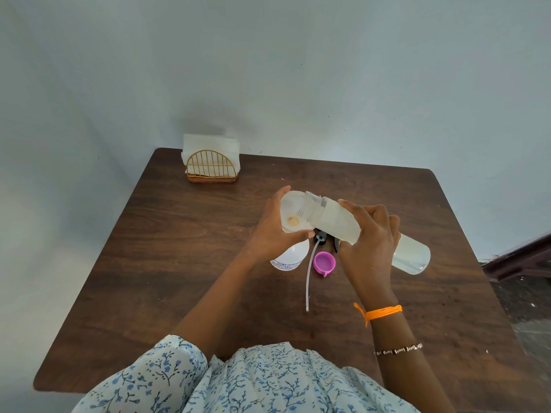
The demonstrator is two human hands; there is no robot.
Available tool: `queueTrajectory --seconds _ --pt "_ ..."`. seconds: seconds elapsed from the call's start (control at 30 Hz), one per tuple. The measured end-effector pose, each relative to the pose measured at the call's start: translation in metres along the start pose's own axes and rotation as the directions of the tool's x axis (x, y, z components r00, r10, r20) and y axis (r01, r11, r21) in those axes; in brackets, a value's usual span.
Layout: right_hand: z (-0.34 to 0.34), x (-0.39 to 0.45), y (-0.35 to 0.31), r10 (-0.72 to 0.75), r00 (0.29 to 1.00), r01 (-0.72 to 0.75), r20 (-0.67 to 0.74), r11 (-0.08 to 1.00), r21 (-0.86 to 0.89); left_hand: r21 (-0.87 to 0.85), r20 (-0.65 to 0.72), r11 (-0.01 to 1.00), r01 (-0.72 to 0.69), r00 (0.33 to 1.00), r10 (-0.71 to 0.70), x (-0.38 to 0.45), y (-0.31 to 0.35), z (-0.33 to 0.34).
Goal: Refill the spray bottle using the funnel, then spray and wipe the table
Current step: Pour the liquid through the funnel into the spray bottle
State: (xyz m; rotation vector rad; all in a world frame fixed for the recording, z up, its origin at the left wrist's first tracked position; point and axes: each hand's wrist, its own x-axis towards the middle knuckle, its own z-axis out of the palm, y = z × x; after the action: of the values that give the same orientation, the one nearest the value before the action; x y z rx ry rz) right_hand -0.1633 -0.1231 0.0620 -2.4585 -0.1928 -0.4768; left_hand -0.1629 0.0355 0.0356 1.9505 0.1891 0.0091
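My left hand (pixel 269 231) grips a translucent white funnel (pixel 293 214) that sits over a white labelled spray bottle (pixel 290 257) standing on the brown table (pixel 179 263). My right hand (pixel 371 245) holds a clear refill bottle (pixel 413 254) tilted on its side, its threaded open mouth over the funnel's bowl. The spray head (pixel 320 235), black with a long clear dip tube (pixel 308 278), lies on the table between my hands. A pink cap (pixel 324 262) lies beside the tube, open side up.
A gold wire holder with white paper napkins (pixel 211 162) stands at the table's far left corner, against the pale wall. The table's right edge borders a dark floor and a piece of dark furniture (pixel 518 260).
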Motion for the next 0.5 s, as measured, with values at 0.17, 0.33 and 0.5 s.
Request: queueTrajectory --seconds 0.17,0.33,0.5 --pt "-0.0001 -0.0012 -0.0019 -0.006 1.0 0.006 0.006 1.0 -0.005 0.01 -0.002 1.0 -0.003 1.0 0.003 0.0009 -0.0021 0.0013" --pt "-0.0012 -0.0018 -0.0042 -0.005 1.0 0.005 0.017 1.0 -0.011 0.012 -0.002 1.0 -0.002 1.0 0.002 0.0025 -0.004 0.0015" --pt "-0.0011 -0.002 -0.0068 0.012 1.0 -0.011 0.024 1.0 -0.021 0.03 -0.004 0.999 -0.011 1.0 0.011 0.0028 -0.0039 0.002"
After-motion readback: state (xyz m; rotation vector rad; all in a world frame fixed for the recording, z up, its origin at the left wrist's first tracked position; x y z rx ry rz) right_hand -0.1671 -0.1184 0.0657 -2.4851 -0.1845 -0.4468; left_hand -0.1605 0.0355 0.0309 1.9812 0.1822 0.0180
